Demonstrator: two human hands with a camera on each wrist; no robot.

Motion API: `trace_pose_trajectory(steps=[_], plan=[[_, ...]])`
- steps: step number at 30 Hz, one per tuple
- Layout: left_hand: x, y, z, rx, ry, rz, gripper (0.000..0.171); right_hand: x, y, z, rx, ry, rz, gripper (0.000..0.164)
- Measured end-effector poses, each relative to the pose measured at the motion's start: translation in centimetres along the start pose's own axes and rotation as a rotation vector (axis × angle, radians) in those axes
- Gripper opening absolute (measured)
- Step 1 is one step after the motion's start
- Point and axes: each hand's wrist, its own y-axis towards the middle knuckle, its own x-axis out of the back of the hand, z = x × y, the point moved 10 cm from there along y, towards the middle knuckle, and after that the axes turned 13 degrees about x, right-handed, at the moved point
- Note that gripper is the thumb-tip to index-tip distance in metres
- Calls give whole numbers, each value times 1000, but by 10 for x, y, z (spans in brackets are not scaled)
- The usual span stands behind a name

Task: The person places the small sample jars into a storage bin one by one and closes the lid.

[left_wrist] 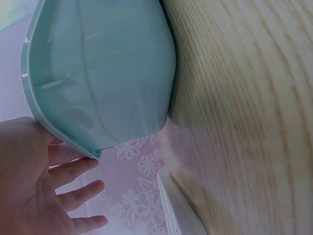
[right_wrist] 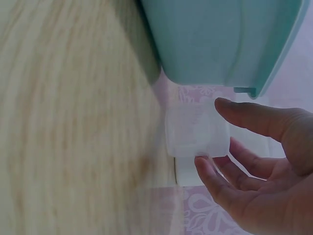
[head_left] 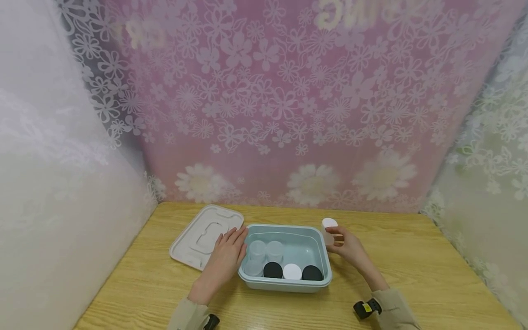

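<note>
A light blue plastic box [head_left: 284, 287] stands lidless on the table. Inside it are several small jars: frosted ones such as a clear-topped jar [head_left: 274, 250] at the left, and a black-lidded jar [head_left: 272, 270], a white-lidded jar [head_left: 292, 272] and another black-lidded jar [head_left: 312, 273] along the near side. My left hand [head_left: 226, 257] rests against the box's left rim, fingers fairly straight; in the left wrist view they meet the rim [left_wrist: 63, 139]. Beyond the box's right side, my right hand [head_left: 348, 247] holds a small frosted jar [right_wrist: 198, 129] between thumb and fingers.
A whitish box lid [head_left: 194, 243] lies left of the box, partly behind my left hand. A white object [right_wrist: 188, 171], partly hidden, shows behind the held jar. Floral curtains [head_left: 264, 114] enclose the wooden table [head_left: 416, 266] at the back and sides.
</note>
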Motion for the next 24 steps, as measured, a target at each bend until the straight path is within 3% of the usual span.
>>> trace_pose_trajectory(steps=[11, 24], plan=[[0, 1, 0, 8, -13, 6, 41, 11, -1, 0, -6, -33, -40, 56], [1, 0, 0, 16, -33, 15, 41, 42, -3, 31, 62, 25, -148, 60]])
